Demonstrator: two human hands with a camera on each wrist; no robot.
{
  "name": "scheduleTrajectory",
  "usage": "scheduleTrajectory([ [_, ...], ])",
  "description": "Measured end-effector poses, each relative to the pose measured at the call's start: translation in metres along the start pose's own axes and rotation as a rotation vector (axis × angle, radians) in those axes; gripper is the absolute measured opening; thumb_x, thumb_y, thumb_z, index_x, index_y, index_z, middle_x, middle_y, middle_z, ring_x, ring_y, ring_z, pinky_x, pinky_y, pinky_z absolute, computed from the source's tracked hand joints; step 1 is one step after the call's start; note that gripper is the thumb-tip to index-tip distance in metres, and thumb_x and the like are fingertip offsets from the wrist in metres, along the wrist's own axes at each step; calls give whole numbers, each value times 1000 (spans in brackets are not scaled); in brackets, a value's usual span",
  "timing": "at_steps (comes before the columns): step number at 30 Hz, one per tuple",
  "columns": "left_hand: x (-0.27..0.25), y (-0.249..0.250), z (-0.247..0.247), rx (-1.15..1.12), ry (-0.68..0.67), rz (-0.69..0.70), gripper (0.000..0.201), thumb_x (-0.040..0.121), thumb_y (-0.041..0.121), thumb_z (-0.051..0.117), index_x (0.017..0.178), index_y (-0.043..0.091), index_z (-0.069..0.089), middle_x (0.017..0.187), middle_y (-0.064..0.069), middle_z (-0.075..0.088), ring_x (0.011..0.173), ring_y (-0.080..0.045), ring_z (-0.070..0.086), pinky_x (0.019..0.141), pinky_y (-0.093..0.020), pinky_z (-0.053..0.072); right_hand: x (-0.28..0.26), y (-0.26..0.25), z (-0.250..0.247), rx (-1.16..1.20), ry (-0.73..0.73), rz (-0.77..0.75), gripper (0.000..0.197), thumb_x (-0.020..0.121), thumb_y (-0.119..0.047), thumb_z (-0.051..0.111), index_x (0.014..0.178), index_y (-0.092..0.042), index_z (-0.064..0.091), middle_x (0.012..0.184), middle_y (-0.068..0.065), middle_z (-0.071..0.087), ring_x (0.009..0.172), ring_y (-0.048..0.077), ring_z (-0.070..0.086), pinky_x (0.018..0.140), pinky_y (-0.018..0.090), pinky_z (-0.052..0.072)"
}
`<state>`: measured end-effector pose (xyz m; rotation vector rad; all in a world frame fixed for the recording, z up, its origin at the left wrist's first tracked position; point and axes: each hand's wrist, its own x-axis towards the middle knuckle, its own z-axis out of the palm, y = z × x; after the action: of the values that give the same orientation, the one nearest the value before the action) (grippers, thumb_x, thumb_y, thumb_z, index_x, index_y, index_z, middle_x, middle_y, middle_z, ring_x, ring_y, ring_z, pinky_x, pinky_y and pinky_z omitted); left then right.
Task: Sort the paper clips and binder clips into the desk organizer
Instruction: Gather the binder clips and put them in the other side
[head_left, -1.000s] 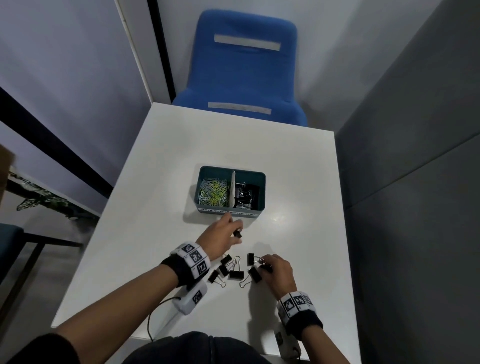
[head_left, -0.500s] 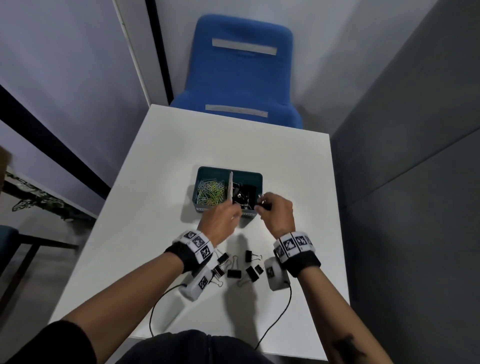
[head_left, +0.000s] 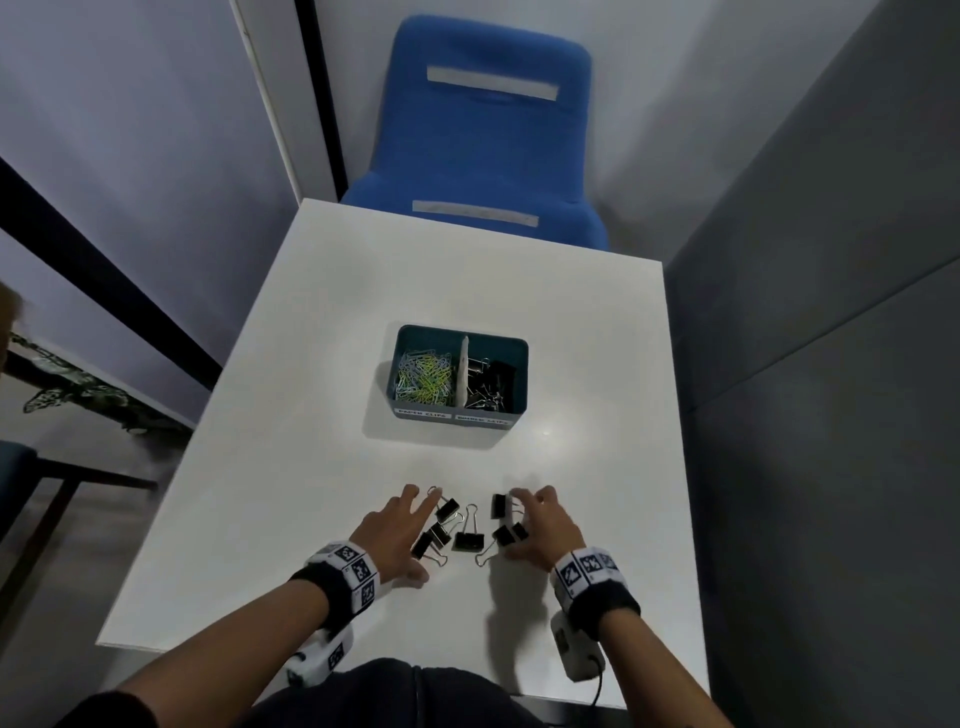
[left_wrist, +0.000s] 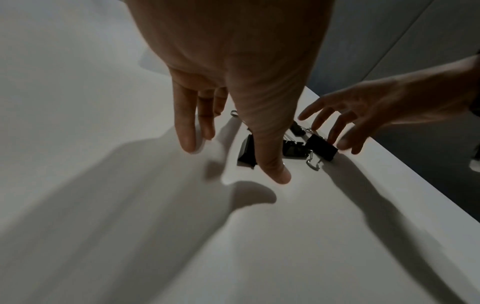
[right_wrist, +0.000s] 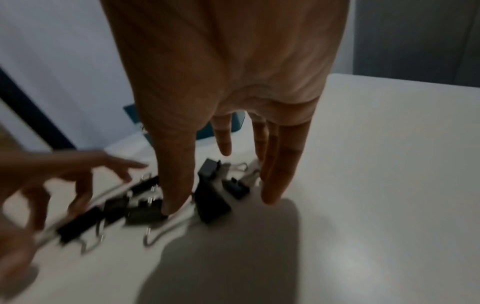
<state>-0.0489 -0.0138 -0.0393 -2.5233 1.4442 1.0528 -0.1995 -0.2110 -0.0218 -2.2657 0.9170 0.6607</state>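
A teal desk organizer (head_left: 511, 347) stands mid-table, with coloured paper clips (head_left: 423, 376) in its left compartment and black binder clips (head_left: 488, 382) in its right one. Several loose black binder clips (head_left: 469, 540) lie near the front edge. My left hand (head_left: 413, 532) hovers over the left side of this pile, fingers spread and straight, holding nothing. My right hand (head_left: 522, 525) is spread over the right side, its fingertips close to a binder clip (left_wrist: 322, 149). In the wrist views, the left hand (left_wrist: 231, 158) and right hand (right_wrist: 223, 197) reach down around the clips (right_wrist: 210, 201).
The white table (head_left: 311, 415) has a blue chair (head_left: 488, 145) behind its far edge. A grey partition (head_left: 831, 364) runs along the right side and a pale wall along the left. Bare tabletop lies between the organizer and the clip pile.
Half a second ago both hands were up at the organizer, the right one holding a binder clip there. Both have come back down to the loose pile, empty and spread.
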Motion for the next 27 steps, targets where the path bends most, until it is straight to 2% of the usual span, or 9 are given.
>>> scheduleTrajectory([
  [3,4,5,2,-37,1,19,121,66,42,79,151,34,-7,154,-9,9,131,-30,37,92,-40,47,-1,-1,16,-98,-13,-65,92,64,-26,83,140,-36,31,130,6,31,115,26,43,85,39,52],
  [5,8,10,1,-27,-6,39,115,70,34,77,151,37,-5,155,-10,7,131,-30,37,90,-39,48,0,-5,22,-124,15,-115,87,68,-22,79,139,-38,31,130,5,32,116,26,42,82,38,52],
  [8,13,20,-1,36,-22,41,102,75,24,74,151,36,6,153,-13,9,127,-31,41,86,-38,48,3,-14,29,-125,57,-156,74,71,-31,77,134,-38,37,126,5,34,112,26,44,78,38,52],
  [13,16,27,-6,30,22,10,64,80,13,66,135,24,35,141,-13,24,105,-32,53,70,-36,46,3,-30,41,-110,85,-182,46,79,-31,68,119,-29,45,116,6,36,99,31,49,72,42,54],
  [15,18,27,-7,13,34,12,61,79,11,66,131,23,37,136,-12,27,101,-32,55,67,-34,44,3,-32,42,-91,80,-165,43,79,-27,66,117,-27,44,115,7,36,96,31,51,72,43,54],
  [19,19,25,-9,-15,63,1,56,79,11,68,124,22,37,125,-10,33,80,-29,50,63,-33,42,4,-34,38,-87,67,-132,46,76,-17,66,115,-20,40,114,9,36,89,32,55,68,39,51],
  [21,19,24,-9,-36,66,11,54,81,12,67,124,21,36,122,-10,36,78,-30,52,64,-34,40,4,-34,37,-86,74,-129,42,78,-17,65,112,-17,40,112,9,38,83,33,57,63,38,48],
  [24,19,21,-9,-77,73,33,52,85,13,60,129,22,34,118,-9,42,80,-34,53,64,-32,33,3,-30,37,-56,113,-138,23,90,-23,54,108,-12,46,106,11,43,77,36,57,59,36,40],
  [27,20,18,-12,-115,90,58,32,87,12,52,116,20,39,108,-8,49,88,-35,57,67,-35,39,3,-23,34,-25,127,-115,15,87,-14,53,101,-9,51,101,12,50,80,36,58,62,35,40],
])
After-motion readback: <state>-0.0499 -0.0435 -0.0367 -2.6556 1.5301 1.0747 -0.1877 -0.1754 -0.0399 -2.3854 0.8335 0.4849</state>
